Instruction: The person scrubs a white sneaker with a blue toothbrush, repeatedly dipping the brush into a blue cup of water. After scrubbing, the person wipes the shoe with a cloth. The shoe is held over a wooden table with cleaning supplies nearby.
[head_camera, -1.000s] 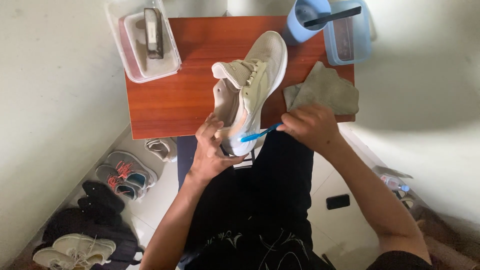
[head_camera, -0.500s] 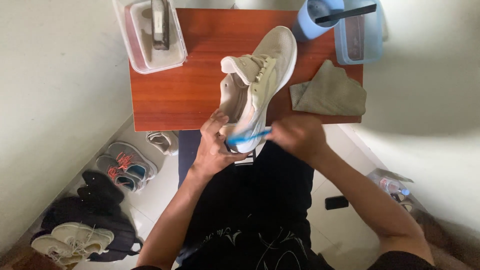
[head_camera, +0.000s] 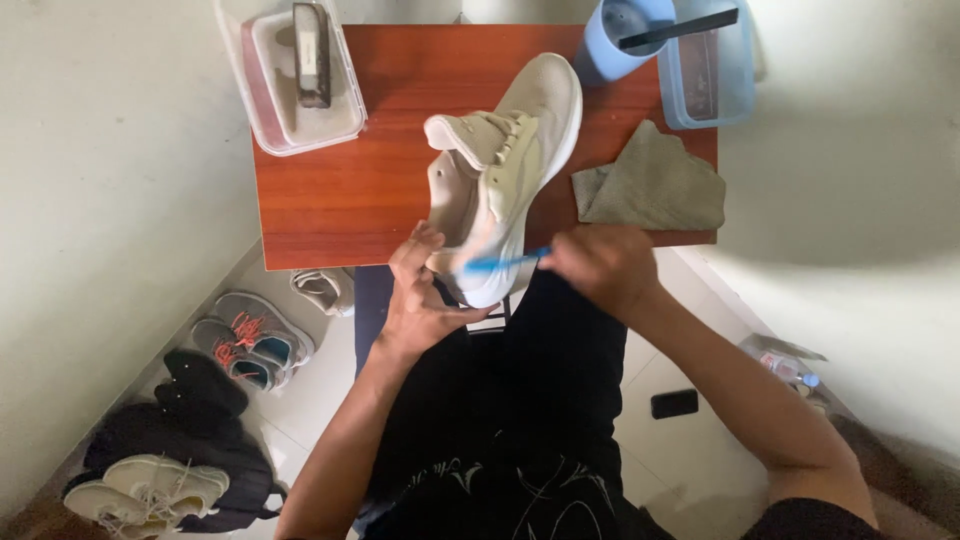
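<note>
A cream sneaker (head_camera: 505, 165) lies tilted on its side over the front edge of a small red-brown wooden table (head_camera: 380, 170), toe pointing away. My left hand (head_camera: 425, 290) grips its heel from below. My right hand (head_camera: 595, 265) is closed on a blue toothbrush (head_camera: 500, 262) whose head touches the heel side of the shoe. A folded grey-green cloth (head_camera: 655, 185) rests on the table just beyond my right hand.
A clear tub holding a scrub brush (head_camera: 300, 75) sits at the table's back left. A blue cup (head_camera: 615, 35) and a blue container (head_camera: 710, 65) stand at the back right. Several shoes (head_camera: 250, 335) and a dark bag (head_camera: 175, 440) lie on the floor at left. A phone (head_camera: 673, 403) lies on the floor at right.
My right hand has moved the toothbrush along the heel of the sneaker. The left hand keeps its hold on the heel; the view has shifted slightly.
</note>
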